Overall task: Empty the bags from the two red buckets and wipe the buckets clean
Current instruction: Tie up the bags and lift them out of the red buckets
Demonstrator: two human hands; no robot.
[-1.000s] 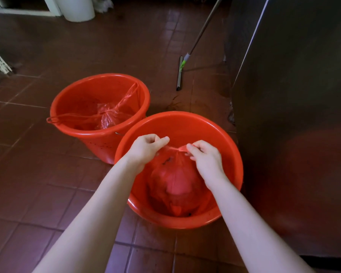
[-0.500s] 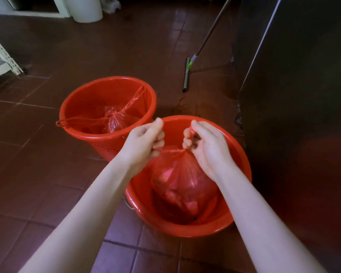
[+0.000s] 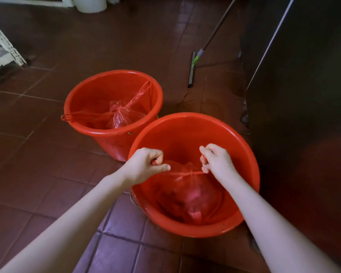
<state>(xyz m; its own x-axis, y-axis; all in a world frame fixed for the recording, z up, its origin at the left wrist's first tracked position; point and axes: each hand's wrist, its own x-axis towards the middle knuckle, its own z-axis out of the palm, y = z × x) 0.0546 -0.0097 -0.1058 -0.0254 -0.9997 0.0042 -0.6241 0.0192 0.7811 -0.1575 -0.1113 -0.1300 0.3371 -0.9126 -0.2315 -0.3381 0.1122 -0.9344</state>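
Both my fists, left hand (image 3: 144, 165) and right hand (image 3: 217, 161), pinch the bag (image 3: 193, 192) ties, seemingly taut, over the near bucket (image 3: 185, 133).

Dark red tiled floor (image 3: 47, 174), steel cabinet (image 3: 303, 115) at right, squeegee (image 3: 192, 69) leaning beside it.

One wide-angle view from the person's head faces forward and steeply down at the tiled floor (image 3: 47, 174). The near red bucket (image 3: 185, 134) sits close, low of centre. The far red bucket (image 3: 98, 91) lies beyond it to the left, and the floor squeegee (image 3: 192, 66) further beyond. The left forearm (image 3: 77, 219) and right forearm (image 3: 274, 223) enter from the bottom edge.
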